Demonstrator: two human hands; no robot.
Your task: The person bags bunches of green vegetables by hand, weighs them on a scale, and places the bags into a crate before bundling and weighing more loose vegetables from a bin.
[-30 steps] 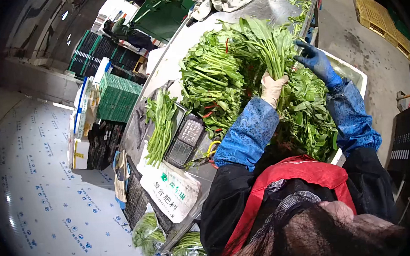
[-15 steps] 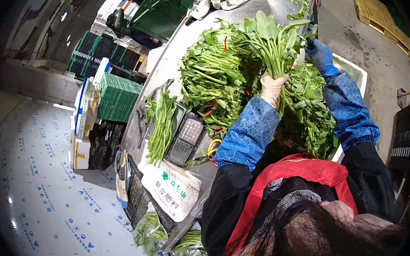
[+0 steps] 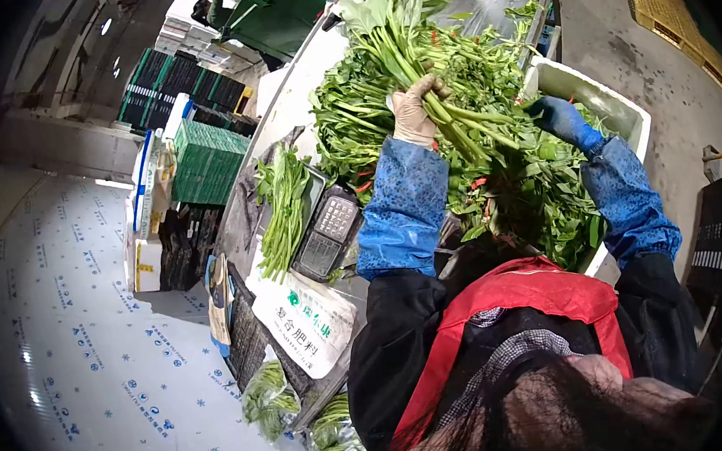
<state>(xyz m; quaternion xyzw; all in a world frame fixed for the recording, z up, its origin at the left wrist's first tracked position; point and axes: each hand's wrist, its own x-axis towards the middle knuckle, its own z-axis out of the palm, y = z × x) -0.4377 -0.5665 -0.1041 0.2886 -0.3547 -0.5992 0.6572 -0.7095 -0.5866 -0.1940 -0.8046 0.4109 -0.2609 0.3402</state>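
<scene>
My left hand (image 3: 417,112), in a cream glove, is closed around the stems of a bunch of leafy greens (image 3: 395,45). The leaves point up and to the left, and the cut stem ends stick out to the lower right. My right hand (image 3: 567,123), in a blue glove, is over the right side of the greens, near those stem ends. Its fingers look curled together; what they hold, if anything, is hidden. Below both hands lies a large pile of loose leafy greens (image 3: 537,199), with red ties (image 3: 478,183) among it. More bunched greens (image 3: 352,116) lie to the left.
A white foam box (image 3: 636,110) stands at the right edge. Left of the pile are a digital scale (image 3: 328,232) with a small bunch of greens (image 3: 280,223) beside it and a printed white sack (image 3: 305,323). Bagged greens (image 3: 270,395) are lower left. Green crates (image 3: 206,163) stand beyond the table.
My left hand has moved left and up with the bunch, which is now tilted with its stem ends to the right. My right hand has come down slightly, toward the stem ends.
</scene>
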